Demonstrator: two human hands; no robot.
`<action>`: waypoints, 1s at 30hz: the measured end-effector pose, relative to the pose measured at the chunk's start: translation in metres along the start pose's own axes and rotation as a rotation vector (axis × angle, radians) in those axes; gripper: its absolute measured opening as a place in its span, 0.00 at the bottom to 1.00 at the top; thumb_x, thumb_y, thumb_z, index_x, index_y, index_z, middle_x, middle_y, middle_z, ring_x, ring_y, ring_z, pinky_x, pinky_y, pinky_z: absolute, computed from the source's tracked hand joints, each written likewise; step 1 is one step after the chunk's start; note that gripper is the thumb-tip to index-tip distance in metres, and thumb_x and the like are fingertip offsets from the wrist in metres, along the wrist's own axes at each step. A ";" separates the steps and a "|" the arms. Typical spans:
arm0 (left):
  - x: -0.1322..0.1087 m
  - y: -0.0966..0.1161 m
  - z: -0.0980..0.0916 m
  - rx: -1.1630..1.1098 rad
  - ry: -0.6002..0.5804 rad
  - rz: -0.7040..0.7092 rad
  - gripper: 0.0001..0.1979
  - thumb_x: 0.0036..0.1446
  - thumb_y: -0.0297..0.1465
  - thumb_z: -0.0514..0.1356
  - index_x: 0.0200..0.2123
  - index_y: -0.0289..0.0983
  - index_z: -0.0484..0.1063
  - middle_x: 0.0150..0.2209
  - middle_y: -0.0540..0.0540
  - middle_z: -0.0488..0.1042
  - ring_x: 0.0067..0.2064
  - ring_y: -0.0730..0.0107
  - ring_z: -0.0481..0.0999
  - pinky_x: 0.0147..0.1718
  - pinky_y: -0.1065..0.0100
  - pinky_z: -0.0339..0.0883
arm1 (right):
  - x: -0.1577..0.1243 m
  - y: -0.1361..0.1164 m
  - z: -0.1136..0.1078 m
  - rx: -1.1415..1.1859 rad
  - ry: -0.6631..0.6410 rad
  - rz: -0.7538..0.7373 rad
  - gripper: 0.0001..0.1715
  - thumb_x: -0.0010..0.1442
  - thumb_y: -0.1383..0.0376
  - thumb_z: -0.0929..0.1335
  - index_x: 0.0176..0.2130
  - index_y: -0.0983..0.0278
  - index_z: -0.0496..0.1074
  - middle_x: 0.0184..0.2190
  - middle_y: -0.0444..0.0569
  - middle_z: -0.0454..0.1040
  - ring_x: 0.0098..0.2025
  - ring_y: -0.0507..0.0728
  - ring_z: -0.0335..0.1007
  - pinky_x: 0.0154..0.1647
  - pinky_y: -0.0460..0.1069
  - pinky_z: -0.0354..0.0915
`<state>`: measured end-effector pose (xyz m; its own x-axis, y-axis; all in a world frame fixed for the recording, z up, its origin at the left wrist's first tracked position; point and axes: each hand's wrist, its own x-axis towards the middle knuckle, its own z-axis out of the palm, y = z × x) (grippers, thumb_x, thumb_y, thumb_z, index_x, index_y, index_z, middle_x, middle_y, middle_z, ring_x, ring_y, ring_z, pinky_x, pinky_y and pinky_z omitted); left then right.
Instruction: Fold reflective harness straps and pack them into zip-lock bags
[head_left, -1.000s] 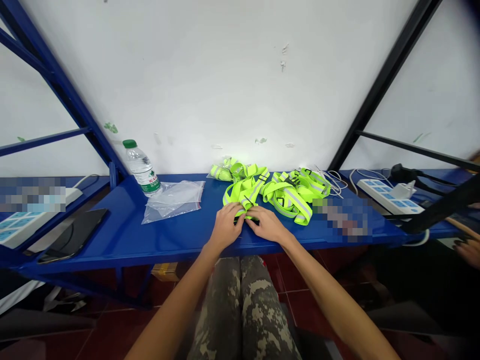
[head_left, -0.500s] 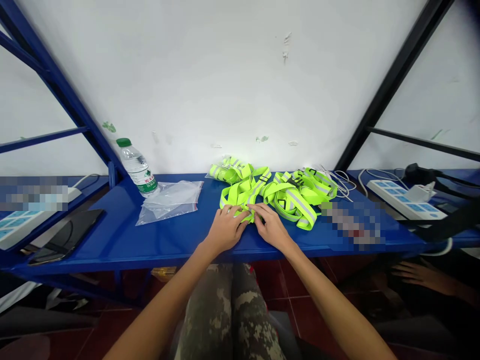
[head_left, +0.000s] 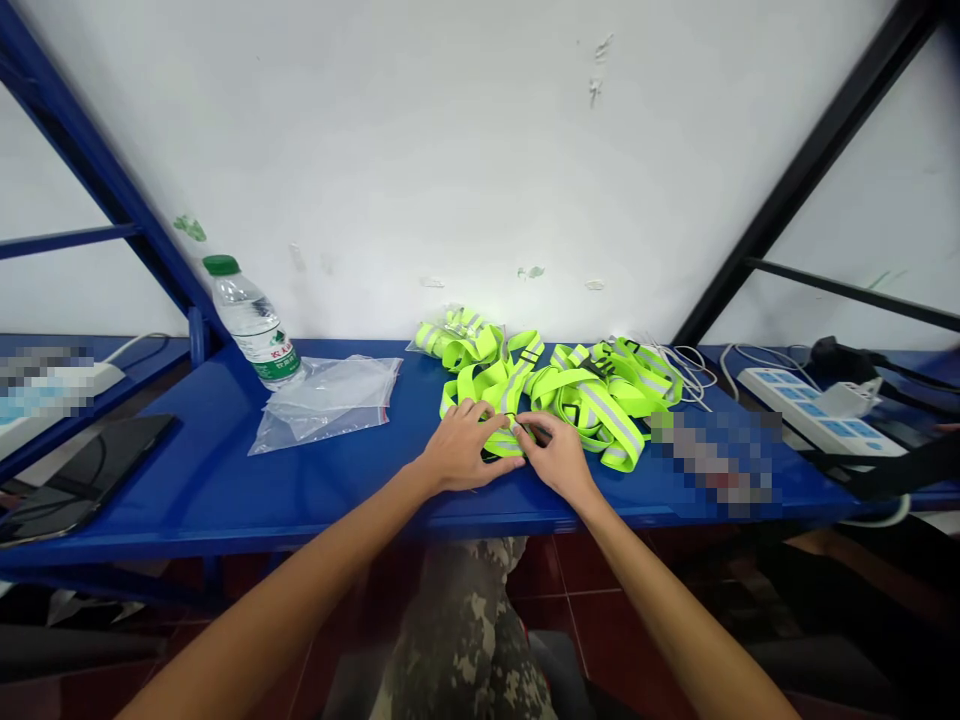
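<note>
Contact with the neon-yellow strap (head_left: 501, 442) is kept by both hands at the front of the blue shelf (head_left: 225, 480), where the strap lies as the nearest loop of the strap pile (head_left: 600, 392). The left hand (head_left: 459, 452) is laid mostly open over it, with fingers spread and pressed down and the thumb stretched toward the other hand; nothing is gripped. The right hand (head_left: 556, 458) is curled, with thumb and forefinger closed on a small dark fitting at the strap's end. Compared with a second ago, the hands are drawn slightly apart rather than bunched over one spot. A short length of strap is now held flat between them, so the handling appears to be moved on from gathering to fine work at the fitting. Untouched to the left are the clear plastic bag (head_left: 330, 400) and the water bottle (head_left: 251, 325).
</note>
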<state>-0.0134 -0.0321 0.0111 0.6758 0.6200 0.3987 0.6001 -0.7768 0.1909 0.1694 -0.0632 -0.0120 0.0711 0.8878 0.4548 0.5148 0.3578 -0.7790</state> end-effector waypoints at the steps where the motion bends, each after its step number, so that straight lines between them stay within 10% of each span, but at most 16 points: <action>1: 0.001 -0.001 0.001 -0.012 0.001 0.005 0.33 0.55 0.58 0.55 0.53 0.40 0.70 0.49 0.39 0.69 0.49 0.54 0.65 0.50 0.54 0.61 | 0.001 0.002 0.000 0.031 -0.009 0.033 0.11 0.58 0.61 0.68 0.39 0.64 0.76 0.40 0.53 0.80 0.41 0.59 0.77 0.46 0.55 0.73; 12: 0.005 -0.012 0.003 -0.026 -0.086 -0.026 0.33 0.58 0.58 0.51 0.58 0.44 0.67 0.47 0.41 0.69 0.49 0.55 0.68 0.49 0.56 0.62 | 0.070 0.007 -0.002 0.028 -0.133 0.306 0.33 0.52 0.61 0.72 0.55 0.68 0.68 0.56 0.63 0.72 0.50 0.63 0.75 0.52 0.59 0.70; 21: 0.003 -0.009 -0.002 -0.075 -0.081 0.009 0.31 0.58 0.56 0.53 0.57 0.45 0.69 0.47 0.41 0.68 0.49 0.56 0.68 0.50 0.56 0.62 | 0.133 -0.014 0.037 0.526 0.049 0.714 0.52 0.43 0.65 0.78 0.62 0.66 0.56 0.43 0.55 0.77 0.34 0.57 0.76 0.30 0.50 0.73; 30: 0.001 0.002 -0.006 -0.089 -0.132 0.016 0.31 0.59 0.58 0.50 0.55 0.45 0.69 0.47 0.42 0.68 0.49 0.56 0.68 0.49 0.55 0.63 | 0.163 -0.026 0.045 0.680 0.123 0.340 0.39 0.38 0.66 0.77 0.51 0.65 0.69 0.37 0.45 0.73 0.45 0.56 0.72 0.49 0.51 0.68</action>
<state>-0.0145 -0.0339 0.0175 0.7385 0.6123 0.2824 0.5527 -0.7896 0.2665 0.1288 0.0850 0.0625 0.2468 0.9563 0.1570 -0.1883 0.2062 -0.9602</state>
